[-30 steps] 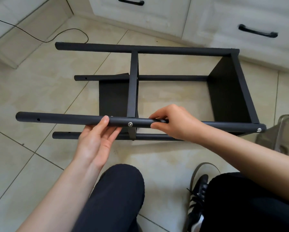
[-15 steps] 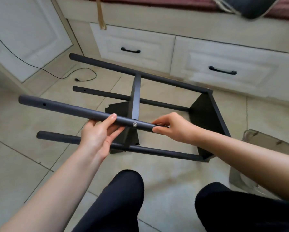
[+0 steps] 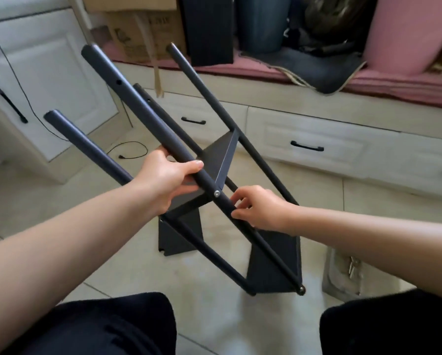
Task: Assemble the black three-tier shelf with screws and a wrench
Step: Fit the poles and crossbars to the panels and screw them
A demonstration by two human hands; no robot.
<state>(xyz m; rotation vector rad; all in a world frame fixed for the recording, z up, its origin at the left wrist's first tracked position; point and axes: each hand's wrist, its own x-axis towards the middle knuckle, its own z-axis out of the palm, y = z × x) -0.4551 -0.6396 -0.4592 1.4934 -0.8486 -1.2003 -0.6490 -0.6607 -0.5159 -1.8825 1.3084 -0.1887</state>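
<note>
Both hands' fingers grasp the tilted shelf frame's (image 3: 222,155) nearest pole (image 3: 143,116), flanking its screw (image 3: 216,193).

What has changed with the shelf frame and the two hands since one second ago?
The shelf frame was lying flat on the floor; now its free pole ends are tipped up and only the end near the person is down. The left hand, before open against the near pole, now grips it. The right hand still holds that pole.

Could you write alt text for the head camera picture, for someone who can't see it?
A person's left hand and right hand grip one pole of a half-built black shelf frame, tilted up off the tiled floor, either side of a silver screw. White drawers and a pink-cushioned bench sit behind.
</note>
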